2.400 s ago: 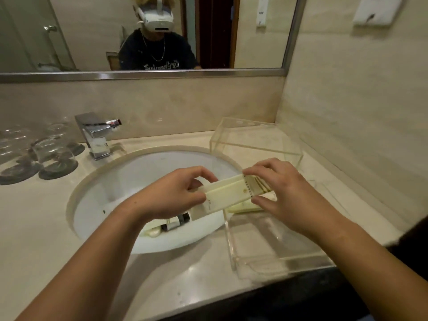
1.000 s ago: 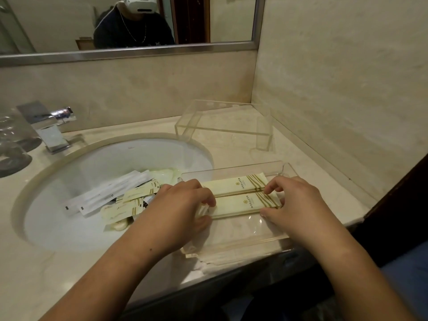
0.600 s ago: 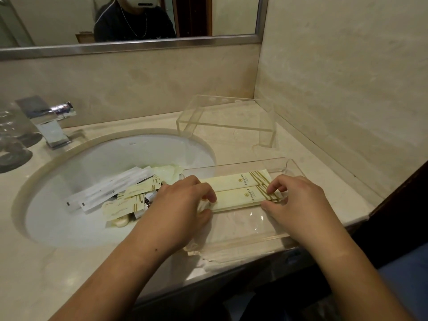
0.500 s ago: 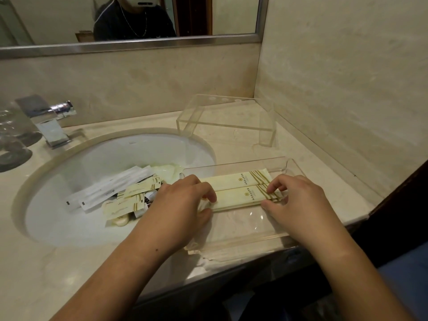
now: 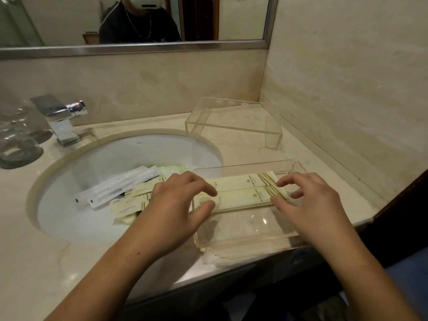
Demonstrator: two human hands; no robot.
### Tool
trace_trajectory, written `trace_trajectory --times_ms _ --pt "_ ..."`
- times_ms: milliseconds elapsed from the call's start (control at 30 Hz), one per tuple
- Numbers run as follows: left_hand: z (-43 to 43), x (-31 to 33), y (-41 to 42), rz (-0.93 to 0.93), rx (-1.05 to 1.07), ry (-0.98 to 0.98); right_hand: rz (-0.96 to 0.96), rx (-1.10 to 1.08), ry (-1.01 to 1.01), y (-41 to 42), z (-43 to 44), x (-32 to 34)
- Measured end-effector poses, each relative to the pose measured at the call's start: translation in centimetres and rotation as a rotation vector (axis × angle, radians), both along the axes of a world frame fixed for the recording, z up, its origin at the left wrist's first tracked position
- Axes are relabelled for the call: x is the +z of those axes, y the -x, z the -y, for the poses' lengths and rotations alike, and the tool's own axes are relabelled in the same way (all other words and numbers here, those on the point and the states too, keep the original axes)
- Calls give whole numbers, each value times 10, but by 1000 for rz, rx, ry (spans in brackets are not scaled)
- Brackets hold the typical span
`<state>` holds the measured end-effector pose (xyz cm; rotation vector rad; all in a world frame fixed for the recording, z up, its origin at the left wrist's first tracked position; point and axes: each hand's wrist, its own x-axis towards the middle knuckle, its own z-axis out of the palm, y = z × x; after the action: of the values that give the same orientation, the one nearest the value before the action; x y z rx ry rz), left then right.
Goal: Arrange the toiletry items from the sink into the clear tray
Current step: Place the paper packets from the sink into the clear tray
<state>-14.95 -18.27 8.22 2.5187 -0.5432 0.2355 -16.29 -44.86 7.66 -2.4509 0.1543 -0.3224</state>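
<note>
Left hand (image 5: pixel 176 205) palm down, fingers curled, thumb and forefinger tips close together. Right hand (image 5: pixel 308 202) palm down, fingers spread and arched. Both forearms extended forward, bare.

Dim, warm overhead lighting; soft shadows beneath both forearms on the desk (image 5: pixel 34 269); small glare patches on the clear tray (image 5: pixel 254 224); wide-angle bowing at edges.

Printed matter, legibility poor throughout.

- Two cream sachets (image 5: pixel 243 192) in the clear tray (image 5: pixel 245 239), centre right of frame: each bears a small gold emblem with lines of fine print beside it and gold stripes; the characters cannot be read.
- White sachets (image 5: pixel 115 187) in the sink (image 5: pixel 92 156), centre left: small dark print and a black square mark at one end; unreadable.
</note>
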Motion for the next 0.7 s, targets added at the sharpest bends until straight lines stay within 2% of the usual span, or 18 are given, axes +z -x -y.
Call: trace_trajectory --times_ms 167,300,567,700 --pt "-37 8 -1 31 47 16 142 11 -16 3 -12 13" --pt "-74 14 -13 33 130 -19 233 119 -28 -1 -48 31" --pt "-136 1 -43 -62 173 -146 164 369 36 -32 -139 42" --pt "-159 -8 -65 -155 180 -259 84 463 133 -54 -177 34"
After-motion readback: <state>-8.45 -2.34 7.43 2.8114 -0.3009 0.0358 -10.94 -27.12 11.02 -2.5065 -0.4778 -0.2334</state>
